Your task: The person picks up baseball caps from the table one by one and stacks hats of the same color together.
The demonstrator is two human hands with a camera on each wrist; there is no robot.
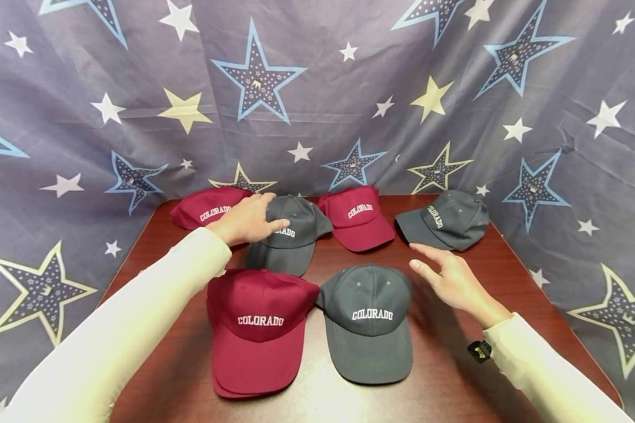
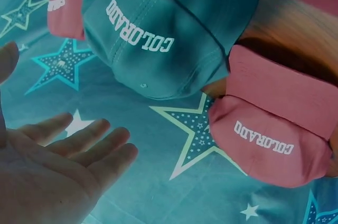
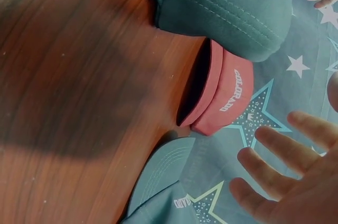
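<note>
My left hand [image 1: 249, 220] is held out with relaxed, spread fingers, overlapping the back-left maroon cap [image 1: 203, 208] and a dark grey cap [image 1: 288, 258] in the head view. In the left wrist view those fingers show apart from the caps, with nothing in the palm. My right hand [image 1: 455, 282], fingers extended, hovers between the front grey cap [image 1: 371, 352] and the back-right grey cap [image 1: 457, 220], holding nothing. A front maroon cap [image 1: 259, 358] faces me beside the front grey one; a second brim edge shows beneath its brim. Every cap reads COLORADO in white.
Another maroon cap [image 1: 357, 220] sits at the back middle of the brown wooden table [image 1: 534, 352]. A grey cloth with stars [image 1: 317, 88] hangs right behind the table and along its sides. A small dark device [image 1: 479, 351] is at my right wrist.
</note>
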